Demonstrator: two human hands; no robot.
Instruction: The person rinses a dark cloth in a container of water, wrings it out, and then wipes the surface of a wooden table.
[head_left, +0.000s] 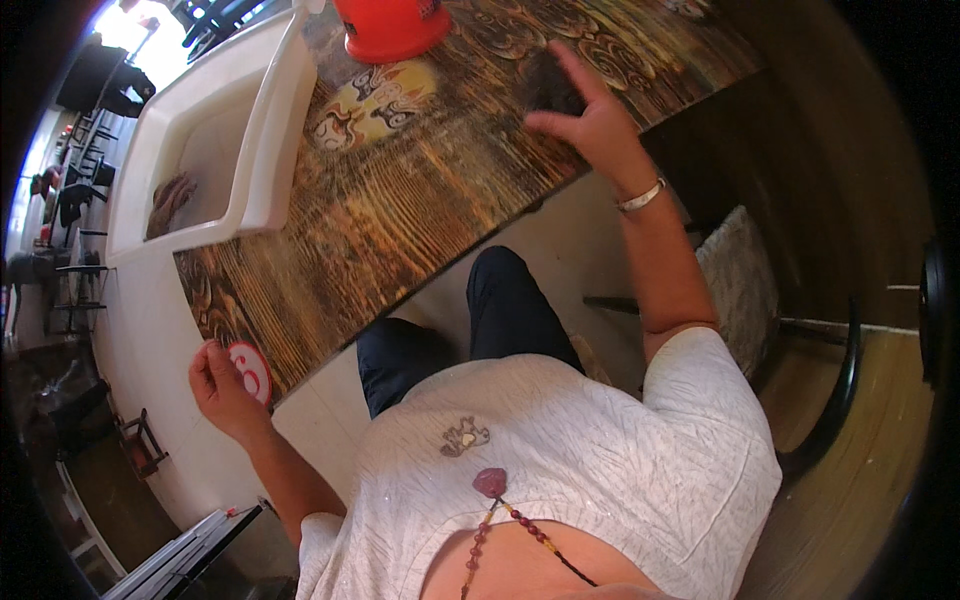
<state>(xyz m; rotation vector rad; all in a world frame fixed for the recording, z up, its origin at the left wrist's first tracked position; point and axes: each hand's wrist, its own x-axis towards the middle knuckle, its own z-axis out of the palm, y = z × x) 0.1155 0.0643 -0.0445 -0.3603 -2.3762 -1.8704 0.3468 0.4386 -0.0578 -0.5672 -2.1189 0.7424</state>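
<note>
My left hand (221, 386) is at the near left corner of the wood-patterned table (390, 232). Its fingers are curled in with the thumb against them, and nothing shows in them. Beside it, partly hidden by the hand, is a round red-rimmed disc (251, 371) bearing a mark. Over the table's right part, my right hand (596, 124) has its thumb and forefinger spread apart. A blurred dark patch (551, 86) fills the gap between them; whether it is a held thing or a shadow I cannot tell. The other fingers are hidden.
A white plastic tub (277, 180) stands at the table's left end, with a brown thing (171, 202) inside. The red bucket (394, 30) is at the far side. A chair (739, 277) stands right of my legs, and a small stool (142, 446) is on the left floor.
</note>
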